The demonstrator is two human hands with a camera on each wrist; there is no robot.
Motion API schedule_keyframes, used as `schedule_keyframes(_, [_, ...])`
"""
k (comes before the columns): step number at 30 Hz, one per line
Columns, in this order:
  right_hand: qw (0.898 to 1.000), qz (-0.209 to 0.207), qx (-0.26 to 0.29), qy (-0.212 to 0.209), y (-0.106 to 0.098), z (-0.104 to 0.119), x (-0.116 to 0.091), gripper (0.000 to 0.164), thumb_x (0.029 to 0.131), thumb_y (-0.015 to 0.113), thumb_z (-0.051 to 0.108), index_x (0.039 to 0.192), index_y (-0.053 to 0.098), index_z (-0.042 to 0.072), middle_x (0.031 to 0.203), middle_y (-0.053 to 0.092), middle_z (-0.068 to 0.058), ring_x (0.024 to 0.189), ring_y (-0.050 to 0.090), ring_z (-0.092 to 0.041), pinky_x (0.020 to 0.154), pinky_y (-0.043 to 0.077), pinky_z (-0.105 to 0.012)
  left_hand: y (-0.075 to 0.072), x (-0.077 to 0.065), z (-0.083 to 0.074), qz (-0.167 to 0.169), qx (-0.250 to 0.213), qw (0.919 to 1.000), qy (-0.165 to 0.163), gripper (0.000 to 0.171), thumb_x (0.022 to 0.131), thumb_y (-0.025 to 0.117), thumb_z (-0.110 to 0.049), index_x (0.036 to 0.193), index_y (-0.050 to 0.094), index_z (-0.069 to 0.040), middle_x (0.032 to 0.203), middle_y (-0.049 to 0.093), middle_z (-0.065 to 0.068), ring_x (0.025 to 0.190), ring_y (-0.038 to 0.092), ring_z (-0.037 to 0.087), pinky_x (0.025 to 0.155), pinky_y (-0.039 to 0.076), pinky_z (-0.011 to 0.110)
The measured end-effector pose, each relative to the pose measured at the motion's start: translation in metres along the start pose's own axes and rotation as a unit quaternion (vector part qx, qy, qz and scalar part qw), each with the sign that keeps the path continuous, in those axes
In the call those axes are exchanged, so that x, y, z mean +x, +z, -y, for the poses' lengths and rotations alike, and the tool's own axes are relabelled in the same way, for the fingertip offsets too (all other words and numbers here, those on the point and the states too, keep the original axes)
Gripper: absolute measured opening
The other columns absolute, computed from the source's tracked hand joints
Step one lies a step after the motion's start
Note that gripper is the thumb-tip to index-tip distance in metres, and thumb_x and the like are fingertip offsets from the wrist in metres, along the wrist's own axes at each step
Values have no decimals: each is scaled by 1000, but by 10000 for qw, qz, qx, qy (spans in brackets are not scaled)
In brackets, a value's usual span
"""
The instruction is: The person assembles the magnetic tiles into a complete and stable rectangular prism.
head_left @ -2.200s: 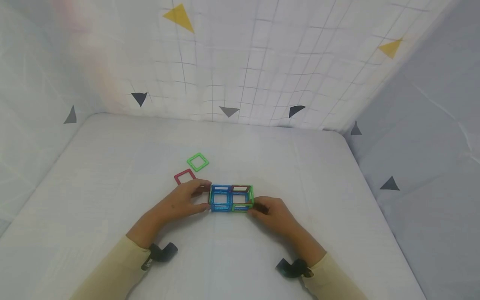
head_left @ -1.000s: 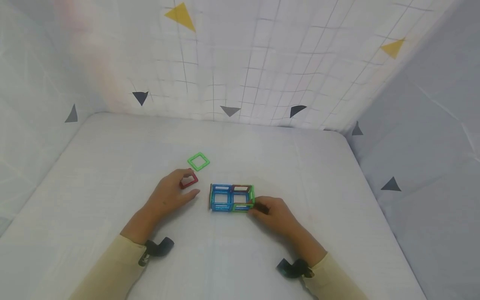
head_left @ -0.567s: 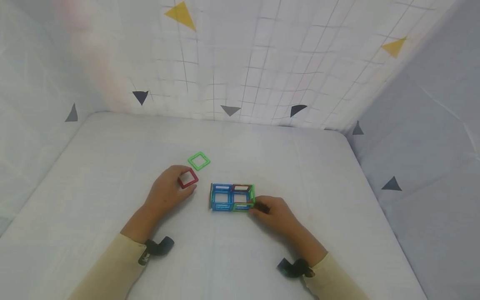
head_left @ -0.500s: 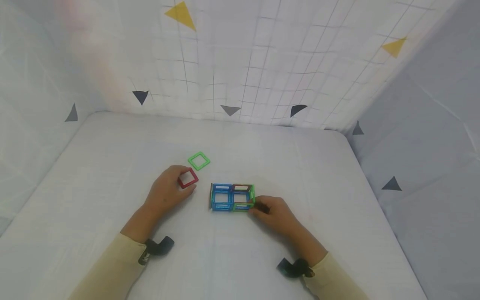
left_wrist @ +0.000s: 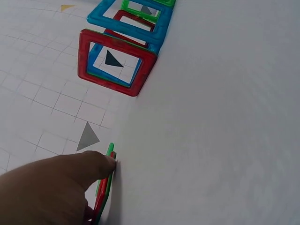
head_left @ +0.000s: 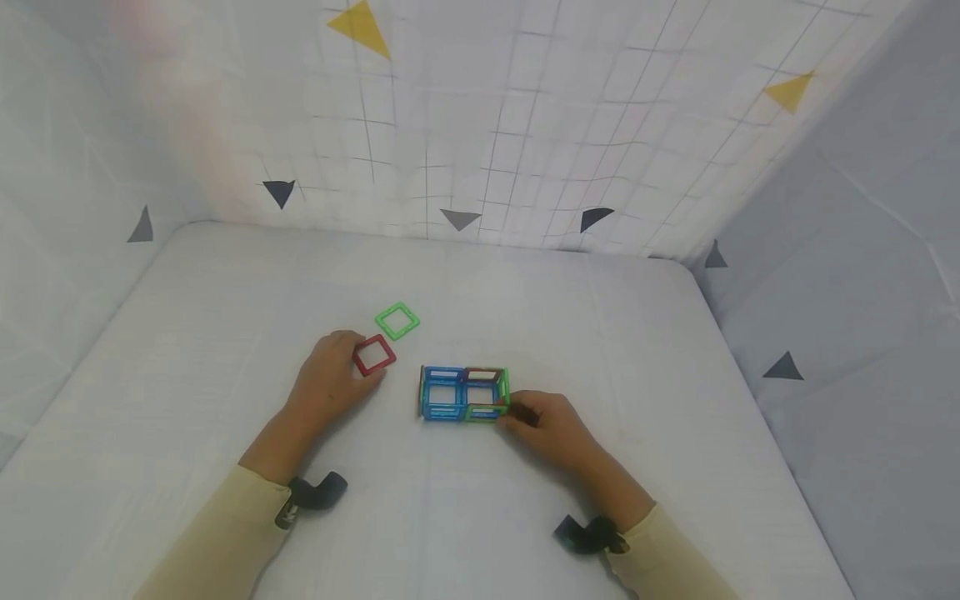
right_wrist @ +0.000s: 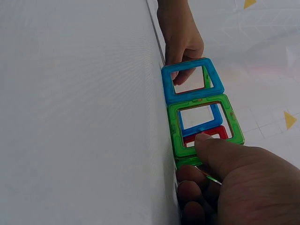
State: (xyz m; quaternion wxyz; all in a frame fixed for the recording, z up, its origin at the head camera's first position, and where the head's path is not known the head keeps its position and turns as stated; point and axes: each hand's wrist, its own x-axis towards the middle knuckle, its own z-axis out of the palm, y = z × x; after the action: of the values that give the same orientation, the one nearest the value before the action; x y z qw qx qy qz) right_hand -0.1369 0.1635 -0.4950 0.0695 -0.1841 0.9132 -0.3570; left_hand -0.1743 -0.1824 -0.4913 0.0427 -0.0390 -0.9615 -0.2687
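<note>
My left hand (head_left: 324,385) holds a red square magnetic tile (head_left: 385,342) at its left side, thumb along the near edge. In the left wrist view, a green strip shows under that red tile (left_wrist: 102,192). Just beyond it lies a bright green square tile (head_left: 406,308). My right hand (head_left: 551,427) grips the right end of a low, open-topped box of magnetic tiles (head_left: 444,412) in blue, green and red. Its thumb presses the green front tile (right_wrist: 174,124), with the fingers curled at the end. A red tile (left_wrist: 84,54) closes the box's left end.
The tiles rest on a white-covered table (head_left: 480,517). Behind it hangs a white gridded cloth (head_left: 465,108) with triangle marks, and a grey cloth wall (head_left: 862,250) rises at the right. Black cameras (head_left: 318,492) are strapped on both wrists.
My left hand has left the box's left end and moved left to the red tile, turning it slightly; it now sits a little further left on it. My right hand stays put.
</note>
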Motion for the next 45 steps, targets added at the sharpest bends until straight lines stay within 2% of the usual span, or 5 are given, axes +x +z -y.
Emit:
schedule_keyframes(7, [10000, -13, 30, 58, 1, -1, -1, 17, 89, 76, 28, 105, 72, 27, 87, 66, 18, 77, 58, -10, 69, 53, -25, 1, 1, 1, 16, 211, 9998, 67, 56, 87, 75, -32, 129, 57, 0, 127, 60, 18, 110, 54, 31, 92, 55, 47])
schedule_keyframes(17, [10000, -5, 48, 14, 0, -2, 0, 18, 89, 76, 28, 106, 72, 26, 90, 67, 19, 78, 59, -8, 72, 54, -26, 2, 1, 2, -114, -89, 9999, 32, 53, 84, 79, -30, 127, 61, -4, 124, 62, 14, 108, 57, 29, 90, 56, 45])
schedule_keyframes(24, [10000, -3, 29, -32, 1, -3, 0, 17, 89, 76, 26, 105, 72, 25, 87, 66, 17, 77, 58, -9, 69, 53, -25, -1, 0, 0, 65, -193, 9998, 13, 52, 85, 78, -28, 128, 61, -4, 123, 62, 12, 108, 57, 28, 90, 56, 44])
schedule_keyframes(33, [10000, -24, -19, -43, 2, -2, 0, 17, 88, 77, 27, 105, 72, 25, 87, 65, 18, 77, 57, -9, 69, 52, -25, -2, -1, -1, 166, 29, 9998, 72, 54, 85, 77, -32, 128, 63, -3, 125, 61, 14, 113, 57, 30, 93, 55, 46])
schedule_keyframes(45, [10000, -5, -53, 40, 2, -1, -1, 16, 89, 76, 28, 104, 71, 26, 85, 64, 17, 76, 57, -9, 68, 52, -25, -2, -3, -5, -39, -37, 9995, 309, 56, 83, 78, -38, 128, 65, -7, 124, 61, 11, 111, 59, 28, 90, 57, 46])
